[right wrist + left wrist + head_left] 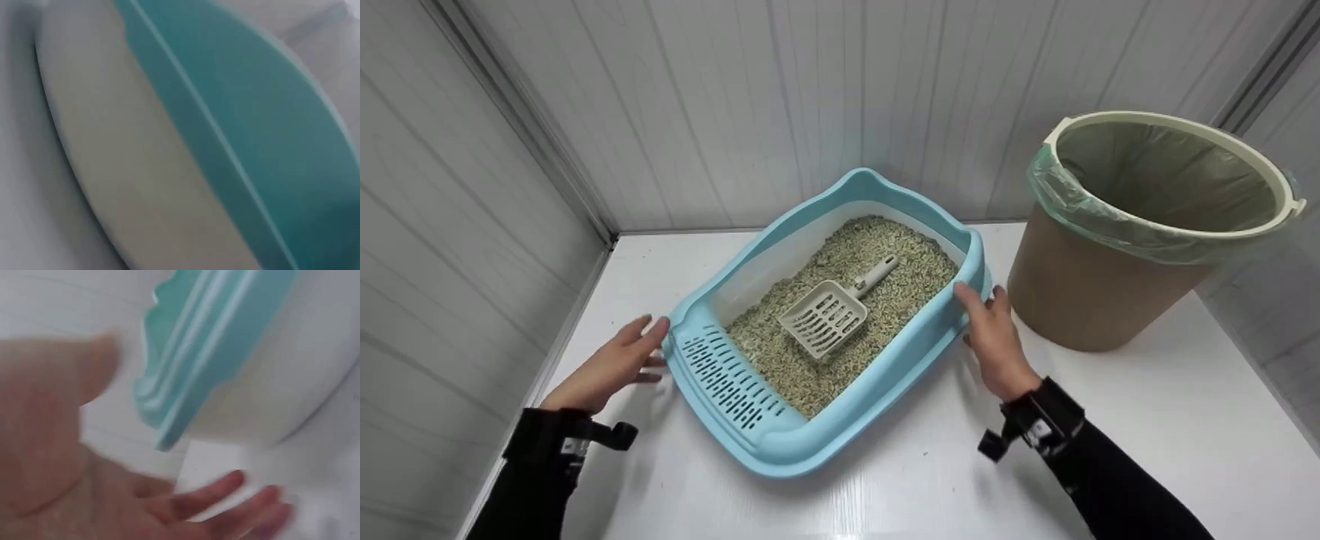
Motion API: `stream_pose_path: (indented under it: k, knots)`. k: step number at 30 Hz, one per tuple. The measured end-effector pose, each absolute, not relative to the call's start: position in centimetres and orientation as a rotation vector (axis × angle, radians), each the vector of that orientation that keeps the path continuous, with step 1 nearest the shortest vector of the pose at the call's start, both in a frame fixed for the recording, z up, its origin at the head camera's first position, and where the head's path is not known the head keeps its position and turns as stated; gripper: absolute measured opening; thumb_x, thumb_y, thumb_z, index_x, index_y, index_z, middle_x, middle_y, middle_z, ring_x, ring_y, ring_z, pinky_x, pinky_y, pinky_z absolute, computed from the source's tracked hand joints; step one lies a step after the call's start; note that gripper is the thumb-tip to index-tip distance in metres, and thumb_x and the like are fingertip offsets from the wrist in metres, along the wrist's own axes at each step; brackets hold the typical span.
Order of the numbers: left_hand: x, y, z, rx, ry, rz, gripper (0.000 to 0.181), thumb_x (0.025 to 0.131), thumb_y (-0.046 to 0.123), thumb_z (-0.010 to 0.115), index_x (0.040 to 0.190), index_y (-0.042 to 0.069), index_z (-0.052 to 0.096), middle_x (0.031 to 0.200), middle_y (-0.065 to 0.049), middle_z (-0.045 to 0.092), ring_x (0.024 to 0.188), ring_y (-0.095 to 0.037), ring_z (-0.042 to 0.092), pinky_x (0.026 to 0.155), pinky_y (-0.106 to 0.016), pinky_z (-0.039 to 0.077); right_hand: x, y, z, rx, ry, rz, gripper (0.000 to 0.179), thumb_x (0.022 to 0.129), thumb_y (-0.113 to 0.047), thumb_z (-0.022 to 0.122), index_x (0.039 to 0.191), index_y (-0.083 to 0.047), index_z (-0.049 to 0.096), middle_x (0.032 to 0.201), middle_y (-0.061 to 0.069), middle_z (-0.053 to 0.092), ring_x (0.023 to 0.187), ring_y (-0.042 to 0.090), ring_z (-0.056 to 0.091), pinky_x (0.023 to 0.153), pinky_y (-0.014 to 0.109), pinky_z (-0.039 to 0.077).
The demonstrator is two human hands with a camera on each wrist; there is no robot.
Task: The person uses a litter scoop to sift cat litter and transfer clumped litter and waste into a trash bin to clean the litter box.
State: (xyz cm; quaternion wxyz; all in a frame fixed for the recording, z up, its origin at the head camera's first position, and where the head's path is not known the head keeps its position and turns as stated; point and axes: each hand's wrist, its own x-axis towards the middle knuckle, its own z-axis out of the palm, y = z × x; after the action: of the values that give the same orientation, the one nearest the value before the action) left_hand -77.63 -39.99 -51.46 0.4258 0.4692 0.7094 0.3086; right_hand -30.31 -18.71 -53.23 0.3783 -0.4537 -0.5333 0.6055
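A light-blue cat litter box (877,367) with a white base stands diagonally on the white table. Pellet litter (900,247) fills it, and a beige slotted litter scoop (826,319) lies on top, handle toward the back right. My left hand (611,364) is beside the box's left corner, thumb near the rim. In the left wrist view its fingers (219,495) are spread below the blue rim (225,332), apart from it. On the other side, my right hand (994,337) has its thumb at the right rim and its fingers near the outer wall; the right wrist view shows only the box.
A tall brown trash bin (1080,292) with a cream ring and a clear greenish liner (1050,187) stands just right of the litter box, near my right hand. Light panelled walls (697,112) bound the white table (900,487) at the back and both sides.
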Motion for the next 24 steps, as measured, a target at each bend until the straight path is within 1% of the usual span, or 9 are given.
stream_pose_path:
  k: [2, 4, 7, 10, 12, 14, 18, 21, 24]
  knots:
    - [-77.7, -38.4, -52.1, 1.181, 1.812, 0.828, 0.099, 0.116, 0.068, 0.038, 0.178, 0.007, -0.009, 0.181, -0.031, 0.014, 0.163, -0.052, 0.027, 0.129, -0.069, 0.026, -30.6, -21.8, -53.4, -1.124, -1.398, 1.592, 0.114, 0.113, -0.054, 0.061, 0.175, -0.010, -0.024, 0.184, 0.022, -0.015, 0.170, 0.042, 0.006, 0.129, 0.068, 0.026]
    - [-77.7, -37.1, -52.6, 1.201, 1.809, 0.875, 0.092, 0.117, 0.067, 0.036, 0.180, 0.014, -0.005, 0.186, -0.020, 0.001, 0.169, -0.047, 0.009, 0.132, -0.068, 0.011, -31.2, -24.3, -53.9, -1.082, -1.441, 1.632, 0.115, 0.114, -0.049, 0.062, 0.173, -0.012, -0.030, 0.183, 0.024, -0.018, 0.169, 0.044, 0.010, 0.128, 0.069, 0.027]
    - [-77.5, -36.0, -53.0, 1.211, 1.763, 0.941, 0.082, 0.120, 0.058, 0.040, 0.180, 0.012, 0.011, 0.186, -0.016, 0.007, 0.171, -0.038, -0.003, 0.134, -0.064, 0.005, -31.9, -26.0, -54.6, -1.063, -1.488, 1.627, 0.116, 0.115, -0.046, 0.062, 0.170, -0.014, -0.036, 0.181, 0.025, -0.024, 0.167, 0.049, 0.013, 0.128, 0.066, 0.029]
    - [-77.0, -36.1, -52.6, 1.227, 1.745, 0.961, 0.078, 0.120, 0.052, 0.046, 0.177, 0.003, 0.024, 0.177, -0.024, 0.033, 0.167, -0.040, 0.021, 0.134, -0.063, 0.012, -31.9, -25.3, -55.1, -1.023, -1.465, 1.620, 0.114, 0.116, -0.043, 0.061, 0.170, -0.016, -0.036, 0.182, 0.024, -0.022, 0.166, 0.049, 0.017, 0.128, 0.064, 0.029]
    - [-76.5, -36.9, -52.2, 1.237, 1.730, 0.961, 0.073, 0.120, 0.047, 0.050, 0.172, -0.001, 0.034, 0.162, -0.026, 0.050, 0.153, -0.038, 0.043, 0.130, -0.061, 0.026, -31.7, -24.1, -55.5, -0.971, -1.456, 1.626, 0.110, 0.117, -0.040, 0.059, 0.172, -0.020, -0.033, 0.183, 0.019, -0.020, 0.166, 0.048, 0.018, 0.127, 0.065, 0.029]
    - [-75.8, -37.8, -52.1, 1.255, 1.716, 0.955, 0.063, 0.120, 0.042, 0.054, 0.164, -0.002, 0.043, 0.146, -0.023, 0.058, 0.133, -0.032, 0.056, 0.119, -0.054, 0.042, -31.2, -22.6, -55.6, -0.953, -1.465, 1.628, 0.105, 0.117, -0.040, 0.057, 0.173, -0.021, -0.030, 0.184, 0.015, -0.019, 0.167, 0.047, 0.017, 0.127, 0.067, 0.028]
    - [-73.9, -39.6, -52.3, 1.245, 1.646, 0.954, 0.042, 0.116, 0.028, 0.061, 0.139, -0.005, 0.050, 0.126, -0.018, 0.061, 0.109, -0.022, 0.067, 0.093, -0.038, 0.059, -30.8, -19.1, -55.6, -0.934, -1.532, 1.611, 0.093, 0.117, -0.041, 0.047, 0.177, -0.020, -0.019, 0.186, 0.009, -0.016, 0.168, 0.042, 0.014, 0.128, 0.068, 0.027]
    - [-72.2, -40.4, -52.5, 1.232, 1.575, 0.926, 0.034, 0.113, 0.023, 0.064, 0.126, -0.005, 0.048, 0.119, -0.017, 0.060, 0.104, -0.022, 0.069, 0.086, -0.038, 0.063, -30.8, -16.2, -55.5, -0.931, -1.585, 1.619, 0.089, 0.114, -0.043, 0.041, 0.178, -0.017, -0.014, 0.187, 0.009, -0.013, 0.169, 0.036, 0.009, 0.130, 0.064, 0.023]
    - [-70.5, -40.7, -52.6, 1.237, 1.506, 0.877, 0.034, 0.111, 0.023, 0.067, 0.119, -0.003, 0.046, 0.117, -0.018, 0.059, 0.104, -0.024, 0.070, 0.085, -0.040, 0.065, -30.8, -13.7, -55.4, -0.933, -1.640, 1.624, 0.089, 0.112, -0.047, 0.037, 0.179, -0.014, -0.011, 0.187, 0.009, -0.013, 0.170, 0.031, 0.001, 0.134, 0.059, 0.012]
